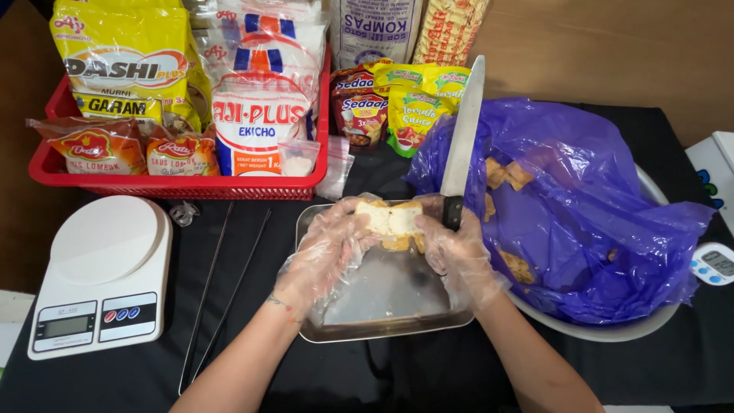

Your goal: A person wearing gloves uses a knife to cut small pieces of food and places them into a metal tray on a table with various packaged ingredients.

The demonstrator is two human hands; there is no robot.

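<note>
Both gloved hands pinch the tofu (392, 219) over the tray (382, 325). Left hand (329, 248) grips its side; right hand (456, 248) also clamps the knife (463, 145), blade up.

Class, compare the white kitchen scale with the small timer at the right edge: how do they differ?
The scale is large and boxy with a round platform; the timer is small and rounded. The scale lies left of the tray; the timer sits right of the bowl. Both are white, with blue buttons.

Clear plastic gloves on left hand (327, 248) and right hand (457, 248), forearms bare
</note>
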